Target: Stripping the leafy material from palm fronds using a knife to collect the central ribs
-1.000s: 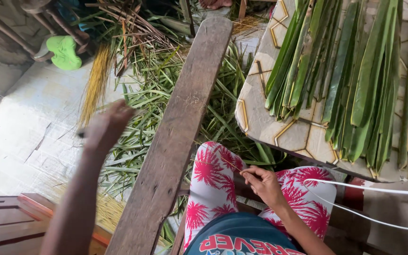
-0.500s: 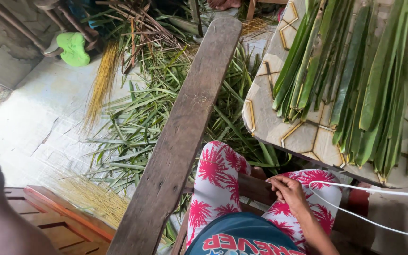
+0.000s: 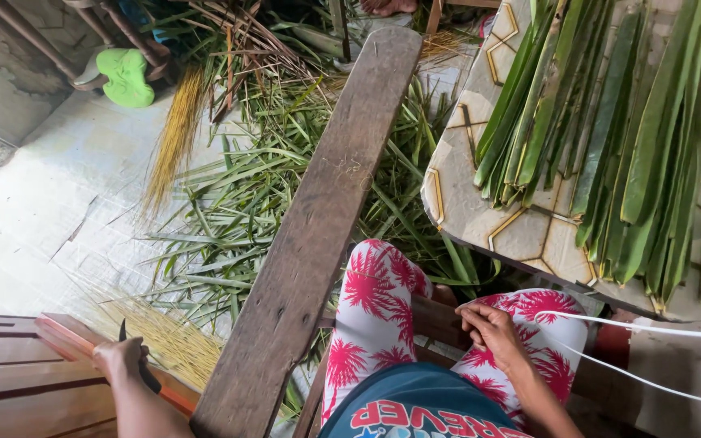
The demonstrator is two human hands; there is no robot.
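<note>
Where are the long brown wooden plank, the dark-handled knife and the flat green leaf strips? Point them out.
long brown wooden plank [image 3: 318, 219], head view, middle of its top face
dark-handled knife [image 3: 148, 377], head view, handle below the left hand
flat green leaf strips [image 3: 610, 138], head view, middle of the pile

A long weathered wooden plank [image 3: 318, 227] runs from the near middle to the far middle. Right of it stands a table with a patterned top [image 3: 521, 231], and flat green leaf strips [image 3: 610, 138] lie on it. Left of and beneath the plank, loose green palm leaves [image 3: 229, 211] lie on the floor. The left hand [image 3: 122, 361], holding a dark knife [image 3: 141, 369], sits near left on a reddish wooden bench [image 3: 18, 381]; the right hand [image 3: 492, 328] rests on the lap, near right.
</note>
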